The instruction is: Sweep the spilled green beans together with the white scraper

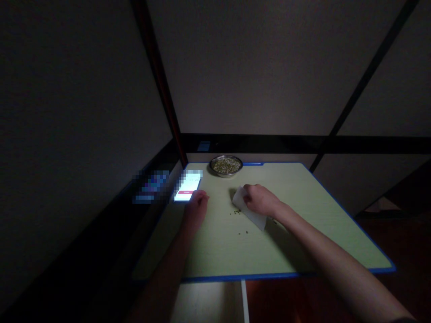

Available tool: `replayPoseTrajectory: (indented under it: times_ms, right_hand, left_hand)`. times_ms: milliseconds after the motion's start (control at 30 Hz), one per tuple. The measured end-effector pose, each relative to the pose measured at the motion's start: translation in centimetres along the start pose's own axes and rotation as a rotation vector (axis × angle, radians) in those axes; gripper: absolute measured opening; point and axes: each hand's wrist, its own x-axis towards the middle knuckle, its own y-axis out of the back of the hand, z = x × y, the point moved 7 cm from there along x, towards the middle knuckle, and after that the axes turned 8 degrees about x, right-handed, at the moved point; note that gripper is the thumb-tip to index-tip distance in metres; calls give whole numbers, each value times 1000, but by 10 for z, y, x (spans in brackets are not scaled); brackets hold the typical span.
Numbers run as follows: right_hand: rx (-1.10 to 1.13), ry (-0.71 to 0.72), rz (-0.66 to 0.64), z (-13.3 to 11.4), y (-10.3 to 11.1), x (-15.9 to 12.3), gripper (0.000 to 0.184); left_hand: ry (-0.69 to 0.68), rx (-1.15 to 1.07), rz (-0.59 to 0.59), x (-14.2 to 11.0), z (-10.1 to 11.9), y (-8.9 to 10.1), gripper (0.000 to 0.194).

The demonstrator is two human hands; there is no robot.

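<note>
My right hand (261, 199) grips the upper edge of a thin white sheet (256, 218), which leans on the table top; whether it is paper or plastic I cannot tell. Small dark green grains (237, 211), like mung beans, lie scattered beside the sheet's left edge. A few more lie nearer to me and by my right wrist. My left hand (198, 204) rests at the table's left side with its fingers curled in, and I see nothing in them. Just beyond it lies a phone (188, 186) with a lit screen.
At the back of the table stands a round metal bowl (226, 166) filled with green and white bits. The pale table top (215, 255) has a blue rim. Walls close in behind and to the left. The room is dim. A blue bar (253, 164) lies along the back edge.
</note>
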Motion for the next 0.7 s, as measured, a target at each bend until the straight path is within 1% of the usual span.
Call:
replayPoseTrajectory:
  times_ms: [200,333,400,500,600,700]
  right_hand:
    - [-11,-4,33,1,2,-1,28]
    - [-44,-46,23,5,4,0,28]
    - [-67,-32,8,2,5,0,29]
    - [-100,50,-10,-9,6,2,30]
    - [-126,171,-27,-23,5,3,30]
    - [-128,278,-71,-32,3,3,28]
  left_hand:
    - [-3,-16,-3,-1,0,0,12]
    - [0,2,-1,-2,0,1,12]
    - [-2,6,2,-2,1,1,12]
    - [-1,6,7,-2,0,1,13]
    - [1,11,14,-2,-1,1,12]
    - [-10,15,13,-2,1,2,12]
